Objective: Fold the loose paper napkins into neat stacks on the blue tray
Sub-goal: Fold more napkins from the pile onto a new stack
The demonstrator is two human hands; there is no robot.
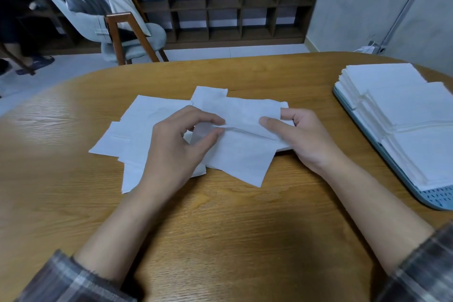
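— One napkin (241,157) is raised into a ridge. Where is it held?
— It is pinched at both ends of that ridge. The left grip (176,144) is closed on it between thumb and forefinger, and the right grip (304,135) with the thumb on top. The near half is spread on the desk (220,228), mid-scene, partly over the loose napkins (137,127) fanned out to the left.
— How is the long axis laid?
— Left to right, from grip to grip, so the fold is judged to be closed across it, far half onto near or the reverse. Which one cannot be told.
— And the blue tray (438,196)?
— It is set at the right edge, well apart from the napkin, and is loaded with folded stacks (404,105) placed edge to edge. The right grip is nearer, so the carry would probably be made from that side.
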